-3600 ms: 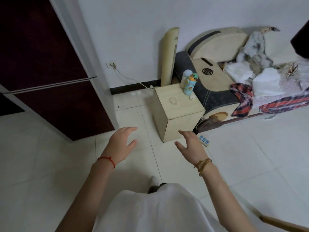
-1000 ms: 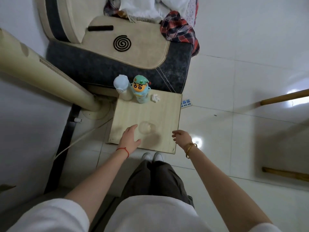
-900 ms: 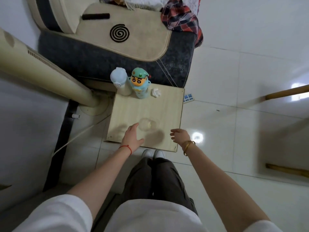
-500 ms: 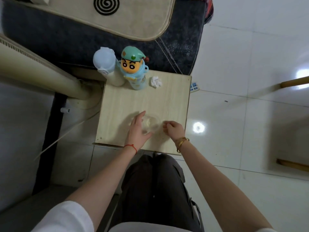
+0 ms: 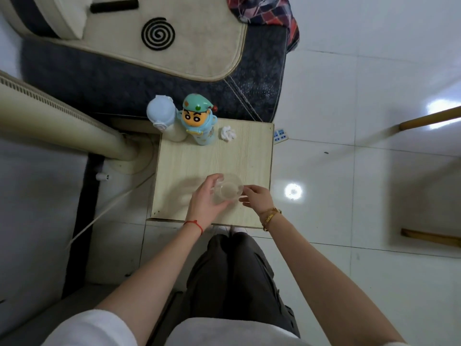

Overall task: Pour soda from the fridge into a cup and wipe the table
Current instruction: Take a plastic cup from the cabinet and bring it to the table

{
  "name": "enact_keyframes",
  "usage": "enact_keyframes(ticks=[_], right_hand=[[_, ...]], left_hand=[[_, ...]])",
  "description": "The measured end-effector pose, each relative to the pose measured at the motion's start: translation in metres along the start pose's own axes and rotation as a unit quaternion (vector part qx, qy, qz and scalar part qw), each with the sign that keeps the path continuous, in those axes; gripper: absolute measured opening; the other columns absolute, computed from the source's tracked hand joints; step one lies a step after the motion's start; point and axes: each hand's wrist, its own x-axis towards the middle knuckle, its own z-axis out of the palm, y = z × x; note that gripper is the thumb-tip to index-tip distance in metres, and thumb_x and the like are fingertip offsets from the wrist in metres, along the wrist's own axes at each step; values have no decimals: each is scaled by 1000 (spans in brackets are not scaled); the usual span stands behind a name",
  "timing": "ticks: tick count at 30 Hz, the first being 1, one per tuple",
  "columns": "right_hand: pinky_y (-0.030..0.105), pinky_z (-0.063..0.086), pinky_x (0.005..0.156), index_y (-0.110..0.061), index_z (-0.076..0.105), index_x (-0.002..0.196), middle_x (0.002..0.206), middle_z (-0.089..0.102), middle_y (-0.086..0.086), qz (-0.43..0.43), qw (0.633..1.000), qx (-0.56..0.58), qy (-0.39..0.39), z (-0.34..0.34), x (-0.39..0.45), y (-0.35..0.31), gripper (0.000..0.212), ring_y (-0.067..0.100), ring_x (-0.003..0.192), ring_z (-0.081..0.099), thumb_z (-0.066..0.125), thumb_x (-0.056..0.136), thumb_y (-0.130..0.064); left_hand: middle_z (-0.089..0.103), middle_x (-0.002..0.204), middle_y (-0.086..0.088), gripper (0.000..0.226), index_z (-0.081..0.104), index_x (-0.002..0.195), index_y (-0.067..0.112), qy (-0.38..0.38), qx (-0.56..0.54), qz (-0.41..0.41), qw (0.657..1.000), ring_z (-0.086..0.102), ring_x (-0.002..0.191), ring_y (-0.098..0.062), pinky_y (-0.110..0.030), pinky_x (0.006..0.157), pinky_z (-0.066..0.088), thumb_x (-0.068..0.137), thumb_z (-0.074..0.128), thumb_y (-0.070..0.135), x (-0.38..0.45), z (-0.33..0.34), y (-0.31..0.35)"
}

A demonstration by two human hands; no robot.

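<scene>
The left hand [image 5: 208,203] curls its grip around the clear cup [image 5: 229,188] — upright on the counter [image 5: 214,158], near edge. The right hand [image 5: 257,197] touches its other side, seemingly pinching the handle — equally near.

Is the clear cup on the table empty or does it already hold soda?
Empty: the cup is see-through to its base, no liquid visible.

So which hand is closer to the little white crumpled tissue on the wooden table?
Right. The right hand is below the tissue; the left hand is farther down-left, gripping the clear cup.
</scene>
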Motion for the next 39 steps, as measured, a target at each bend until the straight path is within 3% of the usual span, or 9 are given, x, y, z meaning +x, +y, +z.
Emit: enact_keyframes(ticks=[6, 9, 15, 21, 31, 39], right_hand=[[22, 52, 66, 4, 68, 103, 77, 67, 4, -2, 999, 36, -12, -14, -75, -34, 22, 14, 65, 61, 57, 93, -11], [21, 52, 64, 3, 69, 103, 76, 67, 5, -25, 999, 45, -2, -19, -113, -47, 22, 14, 64, 62, 58, 92, -12], [23, 55, 67, -6, 74, 89, 76, 72, 8, -83, 996, 20, 32, -33, -174, -53, 15, 15, 67, 66, 61, 89, -14], [20, 54, 65, -4, 74, 92, 78, 72, 8, -118, 991, 38, 58, -50, -225, -46, 18, 12, 64, 65, 58, 91, -12], [19, 56, 72, -9, 73, 97, 83, 73, 5, -134, 973, 138, 130, -101, -293, -12, 19, 10, 71, 65, 59, 93, -20], [26, 54, 74, -2, 74, 97, 89, 74, 15, -123, 939, 247, 207, -173, -340, 39, 21, 17, 75, 65, 63, 89, -19]], left_hand=[[63, 121, 15, 71, 51, 129, 27, -26, -24, 27, 999, 58, 113, -5, -26, 98, 49, 68, 87, 30, -35, -43, 64], [63, 118, 20, 66, 53, 124, 34, -35, -37, 41, 998, 59, 110, 0, -26, 95, 51, 68, 87, 35, -56, -62, 93], [65, 118, 18, 80, 56, 124, 34, -71, -83, 58, 992, 60, 110, -3, -26, 92, 52, 54, 79, 65, -94, -86, 133], [66, 118, 15, 65, 57, 124, 36, -96, -90, 88, 987, 61, 109, -6, -33, 93, 53, 67, 85, 39, -122, -90, 151], [65, 117, 17, 62, 56, 125, 36, -210, -31, 166, 963, 60, 108, -4, -27, 90, 53, 70, 85, 32, -146, -54, 213], [65, 116, 17, 62, 57, 125, 34, -306, 14, 220, 926, 60, 107, -5, -22, 84, 52, 70, 85, 36, -181, 25, 276]])
